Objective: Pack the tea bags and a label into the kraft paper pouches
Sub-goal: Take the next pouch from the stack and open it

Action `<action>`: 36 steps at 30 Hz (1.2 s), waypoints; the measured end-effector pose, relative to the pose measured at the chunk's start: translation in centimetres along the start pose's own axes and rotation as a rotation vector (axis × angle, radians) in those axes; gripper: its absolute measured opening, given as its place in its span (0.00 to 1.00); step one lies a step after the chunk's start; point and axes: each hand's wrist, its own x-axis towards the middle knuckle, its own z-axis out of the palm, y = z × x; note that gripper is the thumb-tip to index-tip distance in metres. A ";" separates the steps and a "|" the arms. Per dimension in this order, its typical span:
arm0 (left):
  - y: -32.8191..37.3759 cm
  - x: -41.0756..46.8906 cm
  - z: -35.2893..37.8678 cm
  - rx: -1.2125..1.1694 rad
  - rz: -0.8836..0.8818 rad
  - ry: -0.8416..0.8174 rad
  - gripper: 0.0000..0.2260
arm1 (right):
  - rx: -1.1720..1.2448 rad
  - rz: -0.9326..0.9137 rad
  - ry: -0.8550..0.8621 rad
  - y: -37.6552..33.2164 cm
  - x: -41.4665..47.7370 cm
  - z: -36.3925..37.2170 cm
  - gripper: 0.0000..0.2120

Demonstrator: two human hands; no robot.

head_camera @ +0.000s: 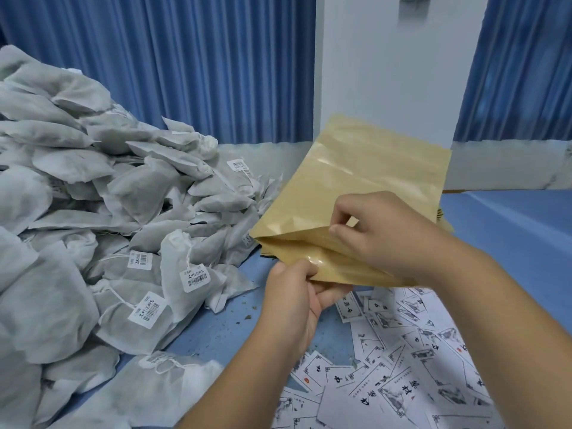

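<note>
Head view: a kraft paper pouch is held above the blue surface in the middle of the picture, tilted so that its far end rises toward the white wall and its near end points at the person. At that near end two layers of the pouch stand slightly apart.

The left hand takes the lower layer at the pouch's near left corner. Its thumb lies on top and its fingers curl underneath, pinching the paper. The right hand sits on top of the pouch's near right part. Its fingers are bent and pinch the upper layer at the edge.

Just under the pouch, the edges of more kraft pouches show, lying flat on the surface.

Left of the pouch a large heap of grey-white tea bags covers the surface. Its nearest bags almost reach the pouch's left edge. Several bags carry strings with white barcode tags.

Below the pouch, on the near side, lie many loose white labels printed with black characters and ink drawings, overlapping one another. Small dark crumbs dot the surface between the labels and the heap.

Behind the pouch hang blue pleated curtains on both sides of the wall.
</note>
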 end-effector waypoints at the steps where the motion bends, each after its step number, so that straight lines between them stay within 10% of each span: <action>1: 0.0 0.0 0.2 0.030 -0.005 0.022 0.12 | -0.043 -0.034 0.001 -0.5 0.0 0.2 0.05; 11: 0.4 0.3 -0.6 0.178 -0.001 0.180 0.13 | -0.381 0.028 -0.251 -2.6 -0.5 3.7 0.14; 23: 0.1 -0.2 -1.6 0.283 -0.196 0.421 0.11 | -0.288 0.202 0.093 -2.3 -0.1 1.7 0.13; 29: 0.6 -0.6 -0.9 0.303 -0.210 0.391 0.09 | -0.260 0.170 -0.029 -3.3 -0.1 2.7 0.13; 32: 1.2 -0.7 -0.9 0.681 0.008 0.424 0.15 | -0.283 0.155 0.008 -2.7 0.0 2.0 0.14; 36: 3.0 -2.1 -1.3 1.414 0.760 0.433 0.17 | -0.278 0.143 0.017 -2.8 0.0 1.6 0.14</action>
